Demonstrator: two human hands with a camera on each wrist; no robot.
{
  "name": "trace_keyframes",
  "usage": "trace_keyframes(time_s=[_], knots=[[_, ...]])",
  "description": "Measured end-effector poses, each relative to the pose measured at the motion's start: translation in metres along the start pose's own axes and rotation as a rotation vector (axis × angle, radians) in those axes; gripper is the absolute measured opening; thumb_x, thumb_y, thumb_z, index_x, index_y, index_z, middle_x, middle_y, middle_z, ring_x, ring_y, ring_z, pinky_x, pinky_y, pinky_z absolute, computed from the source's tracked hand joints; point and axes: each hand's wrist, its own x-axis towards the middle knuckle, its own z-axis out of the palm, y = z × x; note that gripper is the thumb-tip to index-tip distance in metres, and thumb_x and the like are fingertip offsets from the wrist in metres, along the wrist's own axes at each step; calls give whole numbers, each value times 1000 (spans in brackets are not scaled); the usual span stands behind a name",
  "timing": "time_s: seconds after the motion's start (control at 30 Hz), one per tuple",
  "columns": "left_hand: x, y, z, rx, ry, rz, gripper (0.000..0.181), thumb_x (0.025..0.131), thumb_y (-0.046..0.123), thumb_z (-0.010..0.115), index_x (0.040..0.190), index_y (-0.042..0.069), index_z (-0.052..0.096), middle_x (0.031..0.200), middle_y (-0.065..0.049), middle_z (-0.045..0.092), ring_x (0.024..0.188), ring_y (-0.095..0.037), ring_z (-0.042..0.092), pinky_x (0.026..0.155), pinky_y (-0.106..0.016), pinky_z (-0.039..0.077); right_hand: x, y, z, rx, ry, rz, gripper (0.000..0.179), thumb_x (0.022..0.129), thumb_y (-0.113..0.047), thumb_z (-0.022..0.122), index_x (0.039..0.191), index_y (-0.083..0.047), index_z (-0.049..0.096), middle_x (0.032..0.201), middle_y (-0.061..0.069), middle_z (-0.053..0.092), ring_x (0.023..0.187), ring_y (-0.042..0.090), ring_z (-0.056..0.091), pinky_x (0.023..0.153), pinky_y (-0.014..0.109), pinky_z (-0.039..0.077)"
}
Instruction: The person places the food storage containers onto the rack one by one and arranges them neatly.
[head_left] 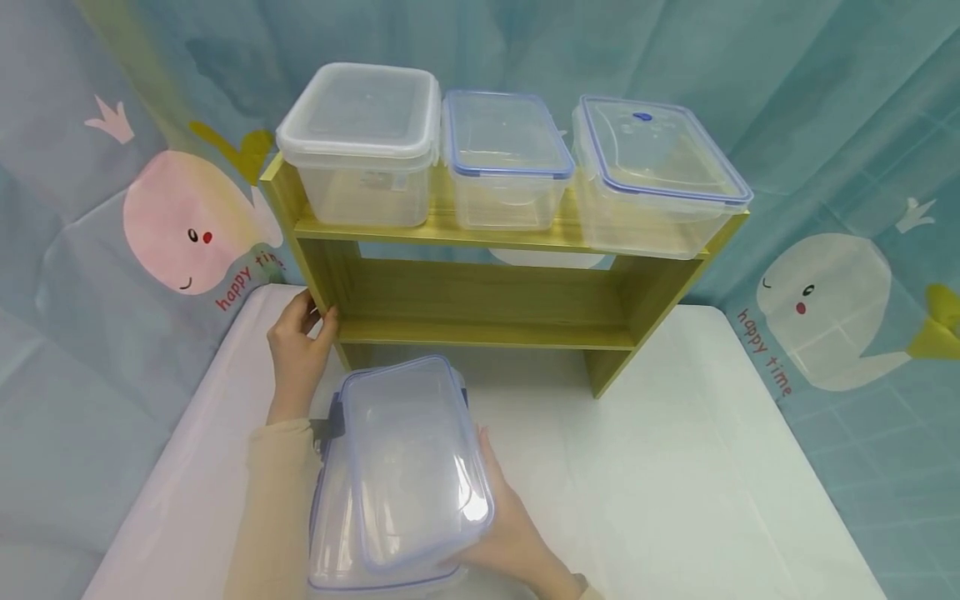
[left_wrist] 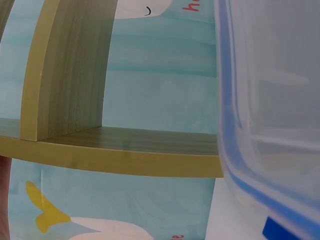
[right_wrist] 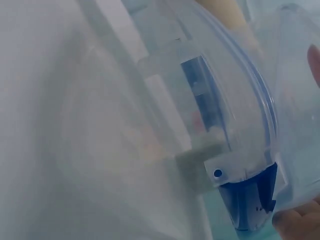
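Observation:
My left hand [head_left: 298, 354] grips the left side panel of a wooden shelf [head_left: 480, 333], its thumb at the front edge. My right hand [head_left: 510, 527] holds a clear plastic storage box [head_left: 416, 450] with a blue-rimmed lid from its right side. That box is tilted, in front of the shelf, and overlaps a larger clear box [head_left: 333, 533] with a blue rim and dark latches. A blue latch [right_wrist: 247, 200] shows close up in the right wrist view, with fingertips [right_wrist: 300, 220] beside it. The left wrist view shows the shelf's edge [left_wrist: 130, 164] and a blue-rimmed box [left_wrist: 280, 110].
On the shelf's top level stand a white-lidded clear box [head_left: 367, 117], a small blue-rimmed box [head_left: 510, 137] and a large blue-rimmed box [head_left: 660, 154]. A white table surface [head_left: 712, 467] lies beneath. Printed curtains [head_left: 847, 167] hang around the back and sides.

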Motion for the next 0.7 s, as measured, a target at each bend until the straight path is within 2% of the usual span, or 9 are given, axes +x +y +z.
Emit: trace_keyframes(time_s=[0.17,0.23,0.37,0.47,0.57,0.7], knots=[[-1,0,0,2,-3,-4,23,82,-17,56,104,-22,55,102,-35,59,98,-43,59,86,-9,47,4,-1,4,-2,19,-21,129,59,-36,89,152,-31,0,153,-9,24,131,22,39,103,51,39],[-1,0,0,5,-6,0,23,83,-17,56,105,-22,55,101,-35,59,98,-43,59,86,-9,47,2,1,3,5,24,-18,127,60,-34,89,152,-31,1,153,-8,26,131,23,40,102,52,40],[-1,0,0,9,-8,5,23,83,-17,56,105,-22,55,101,-36,59,98,-42,59,86,-8,47,-5,3,0,35,35,3,121,63,-26,88,152,-32,6,153,-6,25,133,25,36,105,54,35],[-1,-1,0,11,-6,1,23,83,-17,56,105,-22,55,101,-36,59,98,-42,59,86,-8,47,-9,1,-3,73,38,7,116,65,-19,86,152,-27,10,155,-2,22,137,24,29,110,49,28],[0,0,-1,13,-8,-4,23,82,-17,56,105,-22,55,101,-34,59,98,-44,58,86,-9,47,-14,-3,-8,131,41,20,97,70,-18,82,149,-13,26,145,8,40,129,24,41,108,45,35],[0,0,-1,8,-7,-4,23,82,-17,56,104,-22,55,101,-34,60,98,-44,58,86,-9,47,-17,-6,-13,323,62,51,64,78,-22,76,130,-1,44,121,7,56,111,20,51,100,41,41]])
